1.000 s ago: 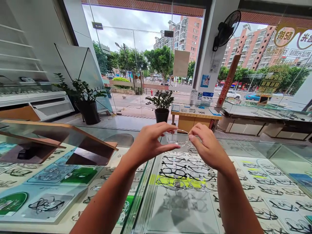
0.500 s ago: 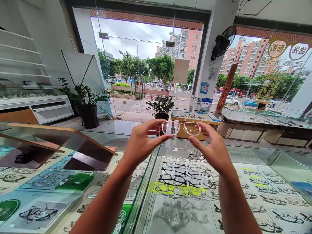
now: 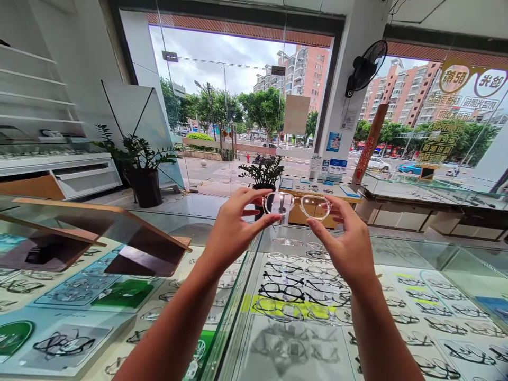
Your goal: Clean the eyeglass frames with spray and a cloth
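Note:
A pair of clear-framed eyeglasses (image 3: 297, 202) is held up above the glass display case (image 3: 254, 264), lenses facing me. My left hand (image 3: 240, 219) grips the left rim between thumb and fingers. On the opposite rim, my right hand (image 3: 343, 230) has its fingers along the top outer corner and its thumb at the lower edge. The temples are mostly hidden behind the lenses and fingers. Beneath my hands, rows of spectacles (image 3: 281, 291) lie inside the case, some on a yellow-green strip.
Two wood-edged mirrors or stands (image 3: 148, 238) rest on the glass at left. Potted plants (image 3: 146, 185) stand by the glass door. A wooden counter (image 3: 313, 211) with more glasses is ahead, and another display case (image 3: 416, 190) stands at right. A wall fan (image 3: 365, 69) hangs above.
The eyeglasses have tilted slightly, so the lenses look taller and face me more squarely. Both hands keep their hold, and the right hand has turned a little with the frame.

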`<state>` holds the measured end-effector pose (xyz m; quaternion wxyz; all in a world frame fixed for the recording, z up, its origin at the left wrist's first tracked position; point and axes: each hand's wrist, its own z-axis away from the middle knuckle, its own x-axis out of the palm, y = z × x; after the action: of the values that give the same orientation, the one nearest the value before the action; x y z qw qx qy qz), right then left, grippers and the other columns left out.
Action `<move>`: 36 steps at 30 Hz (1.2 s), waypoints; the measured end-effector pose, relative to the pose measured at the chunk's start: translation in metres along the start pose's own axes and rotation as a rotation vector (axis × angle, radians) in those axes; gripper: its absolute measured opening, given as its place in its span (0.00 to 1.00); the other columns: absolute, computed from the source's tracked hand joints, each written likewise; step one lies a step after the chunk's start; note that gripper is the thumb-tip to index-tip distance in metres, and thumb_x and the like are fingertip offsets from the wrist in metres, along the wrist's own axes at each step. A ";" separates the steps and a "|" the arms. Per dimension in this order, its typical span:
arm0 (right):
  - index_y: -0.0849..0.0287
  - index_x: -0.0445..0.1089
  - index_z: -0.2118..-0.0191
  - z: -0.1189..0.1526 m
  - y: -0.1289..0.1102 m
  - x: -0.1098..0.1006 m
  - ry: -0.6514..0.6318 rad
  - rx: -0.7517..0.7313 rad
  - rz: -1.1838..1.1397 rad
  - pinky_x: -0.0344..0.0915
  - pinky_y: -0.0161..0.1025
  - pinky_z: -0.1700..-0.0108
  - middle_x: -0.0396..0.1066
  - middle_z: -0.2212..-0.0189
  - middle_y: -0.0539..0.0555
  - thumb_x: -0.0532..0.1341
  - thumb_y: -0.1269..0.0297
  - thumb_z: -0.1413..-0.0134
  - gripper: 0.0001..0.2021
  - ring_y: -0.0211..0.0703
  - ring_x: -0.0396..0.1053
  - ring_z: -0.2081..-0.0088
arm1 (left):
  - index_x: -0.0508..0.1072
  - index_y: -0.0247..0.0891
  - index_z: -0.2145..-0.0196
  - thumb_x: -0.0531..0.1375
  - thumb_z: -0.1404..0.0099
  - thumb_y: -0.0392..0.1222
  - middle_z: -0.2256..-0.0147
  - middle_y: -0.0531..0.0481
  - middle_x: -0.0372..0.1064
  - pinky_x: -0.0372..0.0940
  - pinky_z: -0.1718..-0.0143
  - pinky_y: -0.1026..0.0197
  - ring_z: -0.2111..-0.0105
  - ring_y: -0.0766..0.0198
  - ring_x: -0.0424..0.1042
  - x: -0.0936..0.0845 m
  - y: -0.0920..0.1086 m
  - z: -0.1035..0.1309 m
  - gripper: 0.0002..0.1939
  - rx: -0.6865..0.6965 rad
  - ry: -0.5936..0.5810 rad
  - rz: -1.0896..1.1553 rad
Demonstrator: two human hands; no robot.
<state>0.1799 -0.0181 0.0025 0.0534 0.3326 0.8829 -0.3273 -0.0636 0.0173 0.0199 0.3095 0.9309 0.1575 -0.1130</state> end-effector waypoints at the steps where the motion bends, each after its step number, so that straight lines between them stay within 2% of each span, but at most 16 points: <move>1: 0.50 0.71 0.39 0.000 0.000 0.000 -0.001 0.002 0.000 0.73 0.61 0.43 0.79 0.45 0.60 0.70 0.44 0.40 0.28 0.59 0.77 0.46 | 0.80 0.46 0.45 0.73 0.38 0.57 0.55 0.45 0.74 0.82 0.56 0.55 0.56 0.58 0.77 0.000 0.000 0.000 0.26 0.000 0.001 0.001; 6: 0.50 0.73 0.39 0.000 -0.001 0.001 0.022 -0.002 0.023 0.73 0.63 0.44 0.79 0.46 0.61 0.70 0.42 0.41 0.29 0.61 0.77 0.47 | 0.79 0.44 0.47 0.74 0.40 0.58 0.53 0.43 0.77 0.81 0.57 0.54 0.55 0.56 0.79 0.004 -0.005 0.000 0.28 -0.026 0.020 0.004; 10: 0.50 0.74 0.41 -0.001 -0.003 0.001 0.061 -0.040 0.082 0.72 0.61 0.46 0.77 0.47 0.60 0.69 0.43 0.40 0.26 0.59 0.76 0.48 | 0.78 0.42 0.47 0.75 0.43 0.58 0.50 0.41 0.79 0.81 0.54 0.50 0.52 0.53 0.80 0.009 -0.008 0.001 0.31 -0.110 0.068 0.027; 14: 0.50 0.74 0.41 -0.001 -0.004 0.001 0.104 -0.069 0.130 0.71 0.60 0.47 0.74 0.49 0.61 0.69 0.43 0.39 0.26 0.59 0.73 0.49 | 0.79 0.40 0.51 0.76 0.44 0.59 0.51 0.40 0.81 0.80 0.53 0.48 0.53 0.51 0.81 0.014 -0.007 0.002 0.29 -0.166 0.085 0.028; 20: 0.51 0.71 0.40 0.000 -0.003 0.003 0.115 -0.057 0.172 0.69 0.62 0.46 0.74 0.50 0.61 0.68 0.43 0.38 0.27 0.62 0.71 0.49 | 0.78 0.40 0.51 0.75 0.42 0.59 0.51 0.40 0.81 0.80 0.53 0.47 0.54 0.51 0.82 0.018 -0.004 0.005 0.28 -0.135 0.121 0.010; 25: 0.54 0.70 0.45 0.001 0.001 0.005 0.160 -0.012 0.146 0.68 0.62 0.46 0.76 0.49 0.63 0.69 0.42 0.41 0.27 0.64 0.71 0.47 | 0.79 0.41 0.51 0.75 0.42 0.59 0.51 0.41 0.81 0.80 0.54 0.48 0.54 0.52 0.81 0.021 -0.003 0.006 0.27 -0.106 0.161 -0.011; 36: 0.55 0.69 0.47 0.002 0.001 0.007 0.167 0.036 0.120 0.66 0.61 0.46 0.75 0.49 0.64 0.70 0.41 0.43 0.27 0.64 0.69 0.46 | 0.78 0.41 0.51 0.74 0.41 0.58 0.52 0.42 0.81 0.79 0.55 0.50 0.55 0.54 0.81 0.022 -0.004 0.006 0.26 -0.089 0.180 -0.018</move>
<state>0.1750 -0.0147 -0.0015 -0.0068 0.4119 0.8567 -0.3103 -0.0450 0.0213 0.0064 0.3342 0.9212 0.1979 -0.0243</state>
